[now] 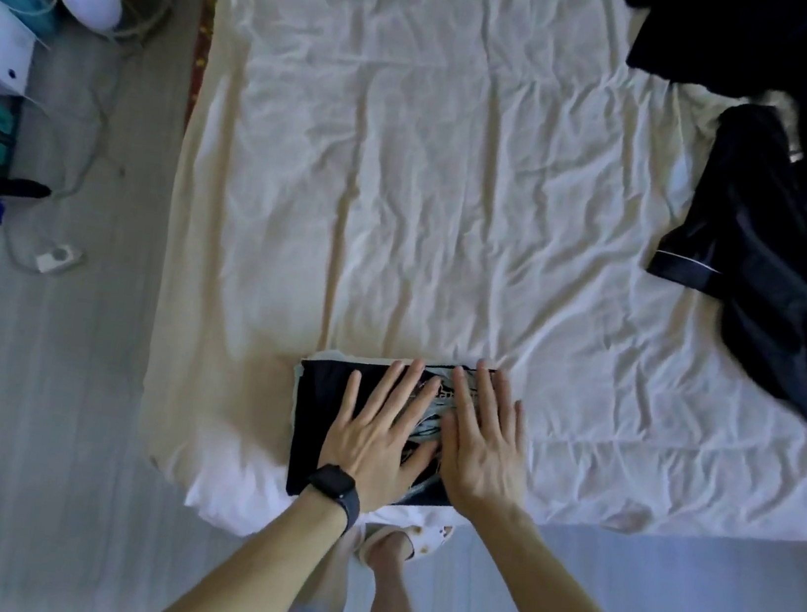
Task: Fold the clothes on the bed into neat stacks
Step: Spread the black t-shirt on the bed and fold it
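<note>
Both hands lie flat, palms down, on a folded black garment (319, 408) that sits at the near edge of the bed (409, 177), just in front of the person. The left hand (375, 436), with a dark watch (334, 485) on its wrist, covers the middle of the garment. Its fingers (392, 387) are straight and slightly spread, and the tips reach towards the far fold. The right hand (485, 447) rests beside it on the garment's right end. Its fingers (485, 395) are also straight and a little fanned, with the fingertips at the far edge. Neither hand curls round or pinches the cloth.

A pale printed pattern shows between the two hands. A thin light strip shows along the garment's left and far edges; it may be another folded piece beneath, but the view is too soft to tell.

Well apart, on the bed's right side, lies an unfolded heap of dark clothes (785, 266) with pale piping. More dark cloth (739, 41) lies at the far right corner.
</note>
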Demonstrator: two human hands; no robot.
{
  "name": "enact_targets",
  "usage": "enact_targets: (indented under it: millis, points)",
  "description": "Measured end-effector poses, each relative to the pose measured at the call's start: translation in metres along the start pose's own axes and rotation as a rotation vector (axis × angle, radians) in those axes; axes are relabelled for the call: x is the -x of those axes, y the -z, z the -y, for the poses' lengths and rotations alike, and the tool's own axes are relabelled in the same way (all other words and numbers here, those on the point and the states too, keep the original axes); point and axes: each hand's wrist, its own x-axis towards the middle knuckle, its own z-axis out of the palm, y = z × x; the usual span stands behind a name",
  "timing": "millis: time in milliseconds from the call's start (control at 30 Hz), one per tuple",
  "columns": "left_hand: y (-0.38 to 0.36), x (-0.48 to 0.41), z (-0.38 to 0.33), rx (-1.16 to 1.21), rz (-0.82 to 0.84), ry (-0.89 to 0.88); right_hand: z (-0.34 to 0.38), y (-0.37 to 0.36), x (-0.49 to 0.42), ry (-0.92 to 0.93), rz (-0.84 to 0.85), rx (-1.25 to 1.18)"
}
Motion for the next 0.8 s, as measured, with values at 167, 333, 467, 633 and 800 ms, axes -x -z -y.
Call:
enact_targets:
  millis: [167,333,467,633,800]
  points:
    - [-0.041,-0.014,0.011,-0.051,-0.011,0.007,-0.028,-0.039,-0.018,0.084,-0.042,-0.024]
    - [-0.066,-0.017,0.011,-0.037,-0.023,0.009,-0.049,-0.068,-0.02,0.139,-0.099,-0.054]
    - [-0.075,-0.023,0.02,-0.027,-0.035,-0.009,-0.052,-0.082,-0.025,0.164,-0.132,-0.087]
    - [-0.073,-0.032,0.019,-0.023,0.006,-0.027,-0.058,-0.085,-0.032,0.221,-0.14,-0.105]
    - [-0.058,-0.036,0.016,-0.033,0.073,0.006,-0.059,-0.083,-0.034,0.219,-0.089,-0.067]
